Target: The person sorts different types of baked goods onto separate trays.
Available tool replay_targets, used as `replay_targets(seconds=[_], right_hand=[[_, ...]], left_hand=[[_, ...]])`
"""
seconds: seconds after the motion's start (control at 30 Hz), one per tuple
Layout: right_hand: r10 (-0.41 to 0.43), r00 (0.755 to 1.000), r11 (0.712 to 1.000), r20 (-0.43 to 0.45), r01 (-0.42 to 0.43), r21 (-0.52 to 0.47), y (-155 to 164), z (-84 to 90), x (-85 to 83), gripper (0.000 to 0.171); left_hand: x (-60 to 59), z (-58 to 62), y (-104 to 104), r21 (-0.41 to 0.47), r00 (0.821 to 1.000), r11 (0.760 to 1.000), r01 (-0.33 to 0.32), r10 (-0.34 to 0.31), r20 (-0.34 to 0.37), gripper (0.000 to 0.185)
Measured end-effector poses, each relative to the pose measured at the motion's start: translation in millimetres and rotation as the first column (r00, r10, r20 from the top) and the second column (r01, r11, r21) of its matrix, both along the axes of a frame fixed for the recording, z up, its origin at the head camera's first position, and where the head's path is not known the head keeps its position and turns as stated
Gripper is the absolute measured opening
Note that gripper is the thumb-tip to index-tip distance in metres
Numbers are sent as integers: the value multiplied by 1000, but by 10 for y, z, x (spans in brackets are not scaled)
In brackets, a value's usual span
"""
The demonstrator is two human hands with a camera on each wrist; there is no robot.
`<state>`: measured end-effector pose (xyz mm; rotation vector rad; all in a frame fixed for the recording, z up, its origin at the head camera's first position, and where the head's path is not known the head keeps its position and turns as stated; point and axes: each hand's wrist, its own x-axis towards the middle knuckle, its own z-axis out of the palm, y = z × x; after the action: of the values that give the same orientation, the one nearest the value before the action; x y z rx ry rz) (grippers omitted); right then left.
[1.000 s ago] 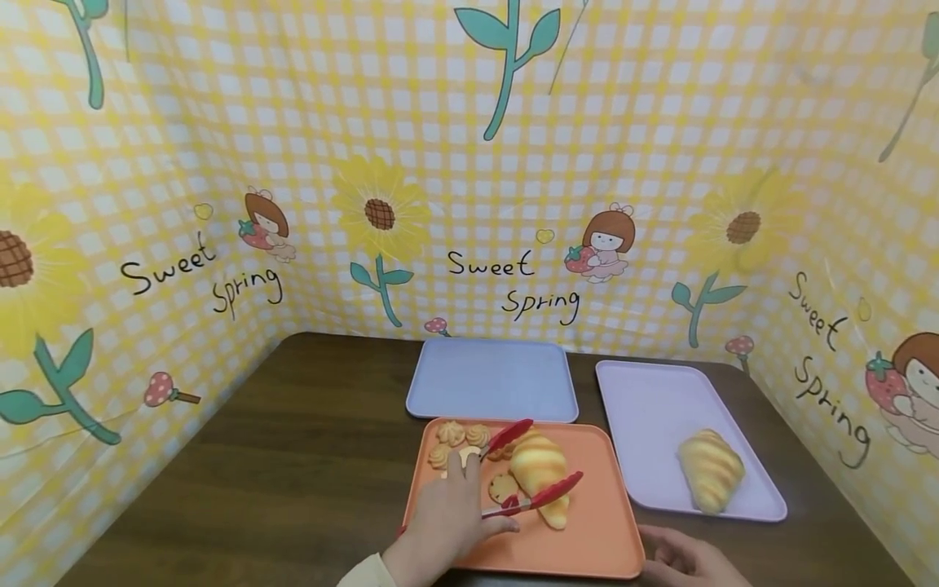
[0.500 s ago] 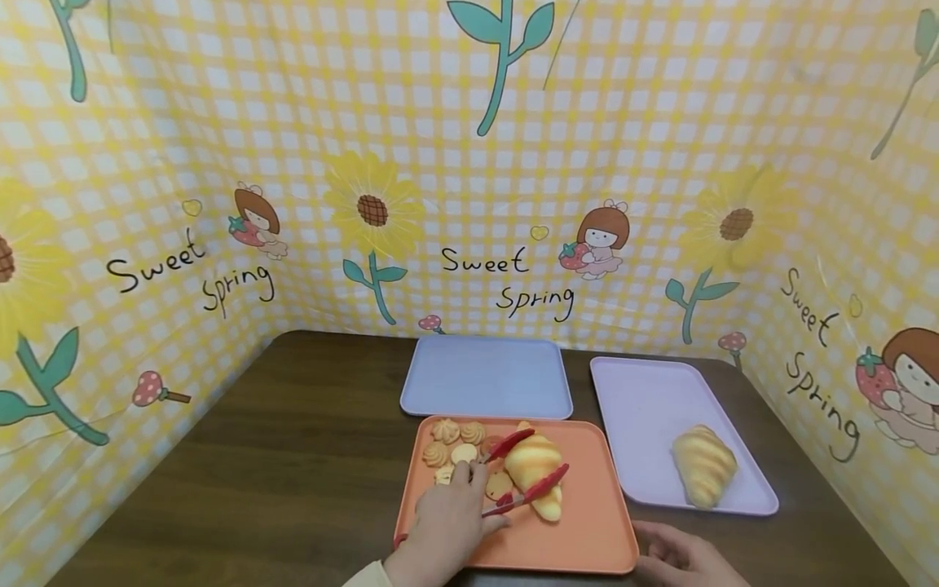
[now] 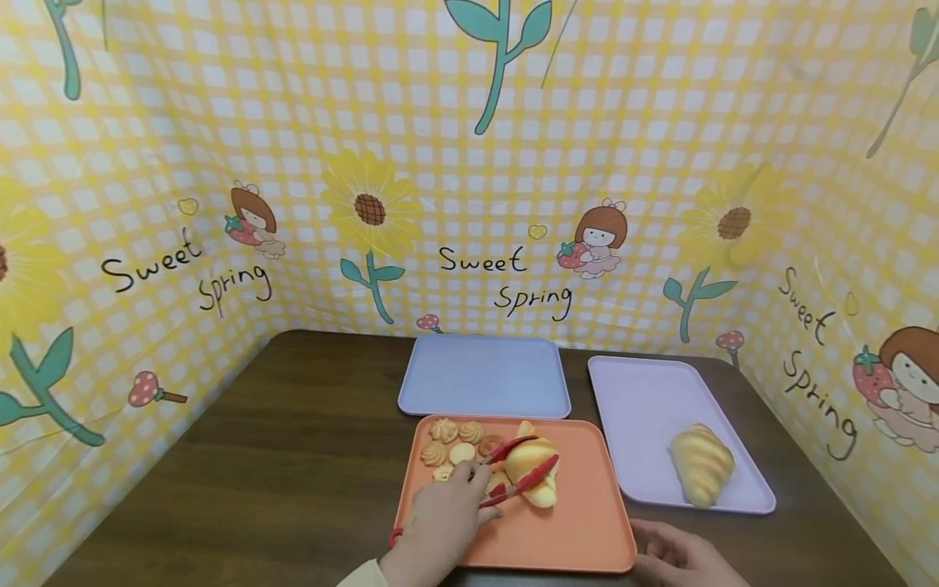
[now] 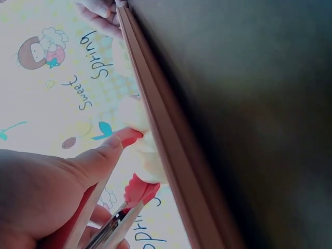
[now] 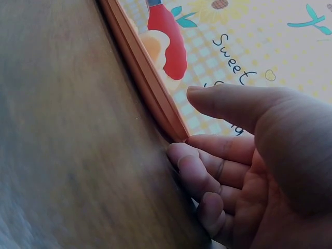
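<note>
My left hand (image 3: 440, 522) grips red tongs (image 3: 524, 481), whose two arms press on either side of a yellow croissant (image 3: 530, 458) on the orange tray (image 3: 579, 530). In the left wrist view my thumb (image 4: 98, 155) lies along the tongs (image 4: 139, 189), beside the croissant (image 4: 148, 166). Several small cookies (image 3: 447, 440) lie at the tray's far left. My right hand (image 3: 678, 558) rests on the table at the tray's near right corner. In the right wrist view its loosely curled fingers (image 5: 207, 171) touch the tray's edge (image 5: 150, 83), with the thumb above it.
A blue tray (image 3: 484, 375) lies behind the orange one. A lilac tray (image 3: 645, 408) at the right holds a second croissant (image 3: 700, 463). Yellow checked screens wall the dark wooden table (image 3: 279, 473) on three sides.
The tongs' arms have come together from a wide spread and now squeeze the croissant, which has shifted a little. The right hand has stayed at the tray's corner.
</note>
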<state>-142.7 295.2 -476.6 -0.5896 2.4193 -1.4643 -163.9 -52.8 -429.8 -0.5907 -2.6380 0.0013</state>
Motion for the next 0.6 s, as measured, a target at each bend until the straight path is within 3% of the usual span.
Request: replay_targets(seconds=[0.23, 0.43, 0.6], right_hand=[[-11, 1000, 1000, 14, 11, 4, -5, -5, -12, 53], [-12, 997, 1000, 75, 12, 2, -1, 12, -7, 56], [-4, 997, 1000, 75, 4, 1, -4, 19, -9, 56]], left_hand=[[-65, 18, -73, 19, 996, 997, 70, -68, -61, 48], [-107, 20, -114, -37, 989, 996, 86, -90, -119, 48], [-130, 31, -120, -39, 983, 994, 104, -109, -146, 48]])
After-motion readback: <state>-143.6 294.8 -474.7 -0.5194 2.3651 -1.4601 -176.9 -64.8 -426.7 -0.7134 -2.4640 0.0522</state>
